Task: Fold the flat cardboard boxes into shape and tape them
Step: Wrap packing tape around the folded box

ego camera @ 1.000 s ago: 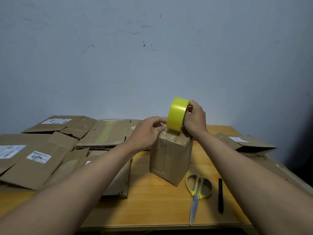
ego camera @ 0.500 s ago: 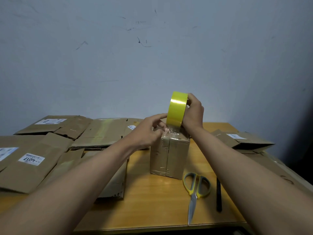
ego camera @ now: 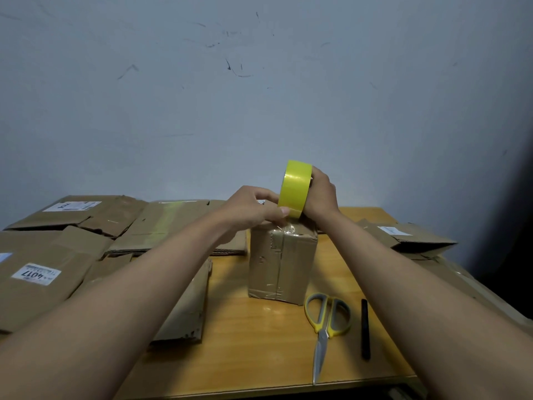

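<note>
We see the folded cardboard box (ego camera: 281,267) standing upright mid-table (ego camera: 259,342), with flat boxes (ego camera: 86,255) stacked to its left. Our right hand (ego camera: 321,194) grips the yellow tape roll (ego camera: 294,188) above the box top; our left hand (ego camera: 253,210) pinches the tape end at the box's top edge, while scissors (ego camera: 327,321) lie just beside the box.

head view, forward and down, near table (ego camera: 259,356)

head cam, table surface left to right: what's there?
Flattened brown cardboard sheet with the white 4017 label → upright taped brown cardboard box → yellow-and-grey-handled scissors → slim black pen → folded brown cardboard with a white label.
</note>
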